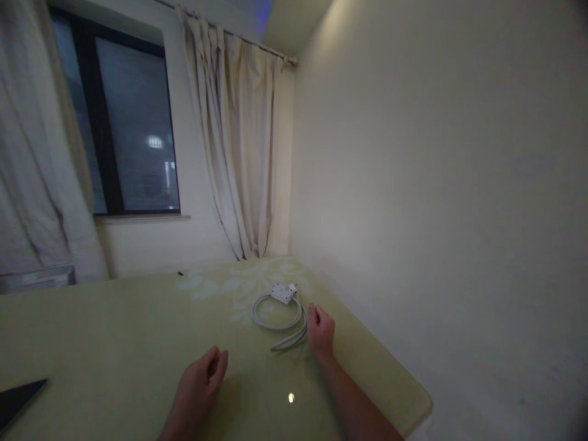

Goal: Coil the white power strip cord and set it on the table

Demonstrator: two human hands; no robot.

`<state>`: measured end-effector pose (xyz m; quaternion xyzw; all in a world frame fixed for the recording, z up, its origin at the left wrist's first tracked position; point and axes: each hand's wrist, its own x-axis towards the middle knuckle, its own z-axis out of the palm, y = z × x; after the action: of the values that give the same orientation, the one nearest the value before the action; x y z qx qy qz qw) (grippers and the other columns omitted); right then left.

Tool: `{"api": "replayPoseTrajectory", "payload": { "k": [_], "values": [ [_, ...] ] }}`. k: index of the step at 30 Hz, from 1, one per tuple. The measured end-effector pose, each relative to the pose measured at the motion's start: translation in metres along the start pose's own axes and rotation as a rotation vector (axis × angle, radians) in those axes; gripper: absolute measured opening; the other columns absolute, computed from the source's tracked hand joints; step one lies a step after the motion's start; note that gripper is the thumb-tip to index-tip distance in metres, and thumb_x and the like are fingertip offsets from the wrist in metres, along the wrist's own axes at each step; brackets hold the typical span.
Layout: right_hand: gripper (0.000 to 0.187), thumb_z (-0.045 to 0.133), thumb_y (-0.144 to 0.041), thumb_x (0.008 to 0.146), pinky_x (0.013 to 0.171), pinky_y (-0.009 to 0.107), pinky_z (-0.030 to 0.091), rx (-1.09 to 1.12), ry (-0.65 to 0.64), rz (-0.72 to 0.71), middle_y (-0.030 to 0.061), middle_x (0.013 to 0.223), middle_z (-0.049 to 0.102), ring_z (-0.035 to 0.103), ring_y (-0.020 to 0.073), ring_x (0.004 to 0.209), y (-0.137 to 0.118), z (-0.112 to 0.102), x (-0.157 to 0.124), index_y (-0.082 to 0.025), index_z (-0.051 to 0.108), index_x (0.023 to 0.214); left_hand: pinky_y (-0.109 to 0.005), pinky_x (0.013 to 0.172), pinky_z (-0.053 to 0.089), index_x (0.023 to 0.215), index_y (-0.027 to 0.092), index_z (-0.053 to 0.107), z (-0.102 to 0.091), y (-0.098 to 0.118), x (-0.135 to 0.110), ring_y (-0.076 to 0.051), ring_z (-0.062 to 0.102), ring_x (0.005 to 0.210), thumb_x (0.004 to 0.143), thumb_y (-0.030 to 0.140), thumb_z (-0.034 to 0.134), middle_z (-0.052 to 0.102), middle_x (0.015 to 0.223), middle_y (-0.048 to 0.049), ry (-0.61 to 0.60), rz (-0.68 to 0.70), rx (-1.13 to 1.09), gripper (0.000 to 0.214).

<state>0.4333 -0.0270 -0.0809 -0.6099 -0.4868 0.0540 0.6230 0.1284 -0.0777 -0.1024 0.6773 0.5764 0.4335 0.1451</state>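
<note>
A white power strip (282,293) with a grey-white cord (261,323) lies on the table, the cord looped loosely in front of it. The plug (293,288) appears to rest at the strip's right end. My right hand (321,331) is curled into a loose fist just right of the cord loops. Its edge meets the cord in view, but I cannot tell whether they touch. Lower and to the left, my left hand (200,381) is also closed in a loose fist over the table, apart from the cord. Nothing shows in either hand.
The pale yellow-green table (114,343) meets the wall (436,184) on the right. A dark flat object (21,398) lies at the lower left edge. A small black item (180,274) sits near the far edge. Curtains (243,141) and a window (135,122) are behind.
</note>
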Motion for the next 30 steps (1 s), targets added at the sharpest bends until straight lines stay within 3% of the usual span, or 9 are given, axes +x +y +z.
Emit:
{"api": "replayPoseTrajectory", "payload": {
  "k": [4, 7, 10, 17, 19, 22, 25, 30],
  "values": [
    [0.051, 0.039, -0.061, 0.092, 0.058, 0.032, 0.024, -0.038, 0.019, 0.047, -0.0025, 0.052, 0.038, 0.035, 0.015, 0.055, -0.001, -0.005, 0.004, -0.027, 0.036, 0.054, -0.03, 0.057, 0.023, 0.059, 0.024, 0.031, 0.001, 0.001, 0.006, -0.012, 0.027, 0.051, 0.092, 0.061, 0.039, 0.028, 0.053, 0.0042, -0.029, 0.066, 0.056, 0.05],
    [0.05, 0.036, -0.061, 0.091, 0.058, 0.032, 0.026, -0.066, 0.012, 0.082, -0.0012, 0.052, 0.04, 0.038, 0.0163, 0.056, 0.001, -0.006, 0.008, -0.027, 0.036, 0.054, -0.031, 0.057, 0.02, 0.059, 0.023, 0.032, 0.005, 0.002, 0.007, -0.013, 0.024, 0.052, 0.091, 0.054, 0.039, 0.027, 0.053, 0.0034, -0.095, 0.098, 0.079, 0.045],
    [0.047, 0.039, -0.057, 0.091, 0.06, 0.032, 0.031, -0.107, -0.013, 0.126, 0.0011, 0.056, 0.049, 0.045, 0.0184, 0.059, 0.003, -0.006, 0.01, -0.026, 0.041, 0.056, -0.032, 0.058, 0.02, 0.058, 0.024, 0.032, 0.006, 0.004, 0.007, -0.013, 0.027, 0.051, 0.085, 0.048, 0.041, 0.029, 0.051, 0.0026, -0.088, 0.091, 0.08, 0.037],
    [0.034, 0.061, -0.054, 0.087, 0.064, 0.03, 0.042, -0.256, -0.155, 0.304, 0.0094, 0.081, 0.075, 0.067, 0.0232, 0.072, 0.002, 0.004, 0.028, -0.022, 0.067, 0.077, -0.031, 0.058, 0.021, 0.057, 0.024, 0.03, 0.002, 0.003, 0.006, -0.014, 0.029, 0.053, 0.083, 0.049, 0.044, 0.029, 0.052, 0.003, -0.114, 0.061, 0.024, 0.038],
    [0.031, 0.073, -0.052, 0.08, 0.066, 0.031, 0.044, -0.295, -0.208, 0.346, 0.0116, 0.084, 0.078, 0.071, 0.0254, 0.075, 0.001, 0.011, 0.036, -0.021, 0.072, 0.079, -0.031, 0.057, 0.021, 0.058, 0.024, 0.031, 0.002, 0.0, 0.005, -0.013, 0.028, 0.054, 0.087, 0.052, 0.045, 0.028, 0.054, 0.0035, -0.114, 0.058, -0.005, 0.042],
    [0.024, 0.087, -0.036, 0.064, 0.071, 0.033, 0.047, -0.322, -0.279, 0.359, 0.0117, 0.085, 0.079, 0.074, 0.0287, 0.083, 0.001, 0.021, 0.043, -0.021, 0.075, 0.079, -0.031, 0.057, 0.021, 0.059, 0.024, 0.03, 0.001, -0.003, 0.004, -0.013, 0.026, 0.054, 0.089, 0.056, 0.046, 0.027, 0.054, 0.0038, -0.111, 0.032, -0.02, 0.047],
    [0.017, 0.082, -0.021, 0.061, 0.075, 0.034, 0.048, -0.303, -0.31, 0.338, 0.012, 0.085, 0.079, 0.074, 0.03, 0.087, 0.002, 0.026, 0.043, -0.021, 0.076, 0.077, -0.03, 0.058, 0.021, 0.059, 0.023, 0.029, 0.001, -0.003, 0.004, -0.013, 0.027, 0.054, 0.09, 0.057, 0.044, 0.028, 0.055, 0.0038, -0.131, 0.025, 0.003, 0.048],
    [0.013, 0.072, -0.019, 0.068, 0.077, 0.031, 0.05, -0.141, -0.325, 0.275, 0.0083, 0.085, 0.079, 0.074, 0.0264, 0.089, -0.003, 0.026, 0.036, -0.021, 0.077, 0.08, -0.029, 0.058, 0.023, 0.061, 0.024, 0.034, 0.003, 0.001, 0.006, -0.014, 0.035, 0.052, 0.094, 0.054, 0.036, 0.036, 0.054, 0.0032, -0.195, 0.038, 0.12, 0.044]
  ]
}}
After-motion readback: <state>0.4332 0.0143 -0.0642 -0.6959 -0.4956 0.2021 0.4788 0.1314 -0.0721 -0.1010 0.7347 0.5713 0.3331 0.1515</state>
